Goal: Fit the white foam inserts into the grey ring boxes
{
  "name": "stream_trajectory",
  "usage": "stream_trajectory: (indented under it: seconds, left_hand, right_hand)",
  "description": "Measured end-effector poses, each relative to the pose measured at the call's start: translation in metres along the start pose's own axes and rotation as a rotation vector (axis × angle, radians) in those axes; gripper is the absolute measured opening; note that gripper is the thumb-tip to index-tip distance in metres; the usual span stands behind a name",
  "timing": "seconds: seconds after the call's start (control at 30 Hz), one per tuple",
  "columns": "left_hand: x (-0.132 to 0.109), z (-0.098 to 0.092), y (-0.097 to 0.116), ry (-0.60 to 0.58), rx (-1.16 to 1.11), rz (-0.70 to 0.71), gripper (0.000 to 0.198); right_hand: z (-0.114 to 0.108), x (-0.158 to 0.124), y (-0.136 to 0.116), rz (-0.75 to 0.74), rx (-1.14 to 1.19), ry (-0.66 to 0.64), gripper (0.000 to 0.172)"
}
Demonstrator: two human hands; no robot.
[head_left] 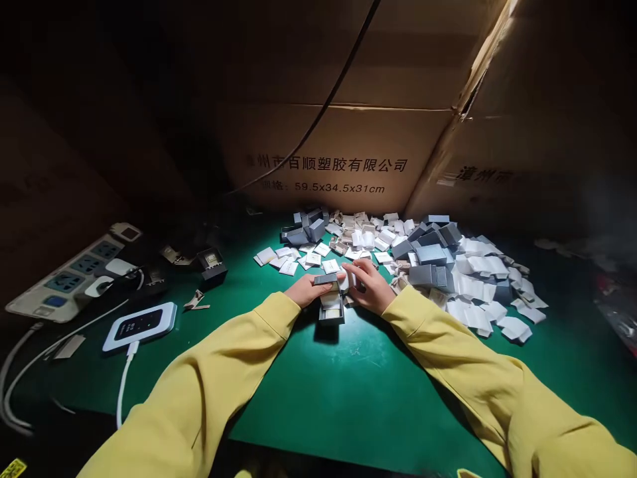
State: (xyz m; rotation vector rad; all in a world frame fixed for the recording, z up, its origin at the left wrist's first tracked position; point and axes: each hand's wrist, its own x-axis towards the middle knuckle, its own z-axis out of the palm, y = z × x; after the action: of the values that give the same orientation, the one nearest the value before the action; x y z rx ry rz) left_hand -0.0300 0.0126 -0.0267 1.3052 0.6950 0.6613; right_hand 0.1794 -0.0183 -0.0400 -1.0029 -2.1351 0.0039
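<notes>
The left hand grips a small grey box over the middle of the table. The box is open, with pale stuff inside, so it looks only part done. The right hand is beside it and seems to pinch a small white piece. Lots looks left: a pile of grey boxes and a heap of folded white pieces lie on the right. I can't tell how many are finished.

The table is green and a bit shiny. A power strip and a white gadget sit on the left. A big cardboard carton stands behind, and the room is dark.
</notes>
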Motion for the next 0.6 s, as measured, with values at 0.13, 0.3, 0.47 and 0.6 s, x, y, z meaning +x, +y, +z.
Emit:
stream_trajectory:
  seconds: [0.13, 0.3, 0.47, 0.6]
  left_hand:
    - [-0.003, 0.007, 0.004, 0.055, -0.161, -0.046, 0.061]
    - [-0.008, 0.010, 0.013, 0.086, -0.313, -0.089, 0.058]
    - [-0.007, 0.003, 0.014, 0.149, -0.327, -0.150, 0.051]
    - [-0.007, 0.000, 0.016, 0.214, -0.239, -0.201, 0.050]
  right_hand:
    - [-0.001, -0.001, -0.003, -0.004, -0.012, 0.000, 0.055]
    - [-0.001, 0.003, -0.008, -0.062, 0.082, -0.020, 0.055]
    - [-0.002, 0.005, -0.007, -0.052, 0.206, -0.096, 0.056]
    - [-0.003, 0.004, -0.006, -0.011, 0.315, -0.140, 0.056]
